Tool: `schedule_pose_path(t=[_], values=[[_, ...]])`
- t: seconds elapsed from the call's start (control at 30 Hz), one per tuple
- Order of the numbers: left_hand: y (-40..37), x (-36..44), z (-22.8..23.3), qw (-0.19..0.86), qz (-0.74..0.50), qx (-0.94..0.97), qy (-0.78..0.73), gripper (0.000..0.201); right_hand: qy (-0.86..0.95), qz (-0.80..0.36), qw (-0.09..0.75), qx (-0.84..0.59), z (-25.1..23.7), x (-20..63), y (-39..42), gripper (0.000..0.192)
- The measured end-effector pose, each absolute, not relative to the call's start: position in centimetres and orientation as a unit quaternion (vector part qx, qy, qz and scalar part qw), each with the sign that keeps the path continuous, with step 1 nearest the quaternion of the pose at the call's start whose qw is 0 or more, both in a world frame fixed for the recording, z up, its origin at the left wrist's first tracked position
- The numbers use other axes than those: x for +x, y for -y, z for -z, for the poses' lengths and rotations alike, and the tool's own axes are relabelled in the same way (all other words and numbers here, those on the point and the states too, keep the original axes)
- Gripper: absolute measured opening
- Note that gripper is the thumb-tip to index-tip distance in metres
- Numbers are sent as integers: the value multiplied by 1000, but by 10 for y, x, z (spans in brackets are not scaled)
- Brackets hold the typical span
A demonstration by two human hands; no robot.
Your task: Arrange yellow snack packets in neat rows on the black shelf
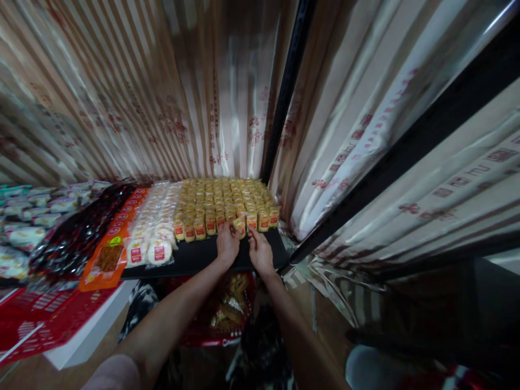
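Striped, glossy curtains hung behind a black shelf (195,259) loaded with packaged snacks. Rows of small yellow packets (225,197) filled its back right corner and reached nearly to the front edge, where a bare strip remained. Both hands met at the front row: the left hand (227,245) and the right hand (260,252) were pinched together on one yellow packet (239,223), fingers curled round it, setting it into line. By the look of it, the stocking was mostly done. A red basket (219,311) below held more packets.
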State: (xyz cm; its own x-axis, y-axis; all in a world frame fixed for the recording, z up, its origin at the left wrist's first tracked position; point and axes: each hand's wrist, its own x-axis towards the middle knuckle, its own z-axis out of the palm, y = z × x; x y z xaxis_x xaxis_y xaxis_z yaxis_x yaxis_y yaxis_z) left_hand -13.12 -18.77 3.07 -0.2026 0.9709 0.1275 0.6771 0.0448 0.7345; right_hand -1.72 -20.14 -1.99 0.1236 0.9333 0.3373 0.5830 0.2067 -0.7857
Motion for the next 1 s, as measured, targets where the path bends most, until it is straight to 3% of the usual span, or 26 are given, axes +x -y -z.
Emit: schedule_pose_path(t=[0.23,0.47,0.77,1.0], values=[[174,-123,-24,174,-321,626,-689,23,651,-157,418,-614,29,-9,193,50],[170,-120,-11,164,-375,624,-666,30,644,-157,410,-626,34,-10,195,48],[168,-119,-7,151,-338,647,-667,5,629,-157,426,-632,37,-11,195,50],[168,-118,-10,153,-287,633,-703,12,616,-184,446,-623,37,-11,194,48]])
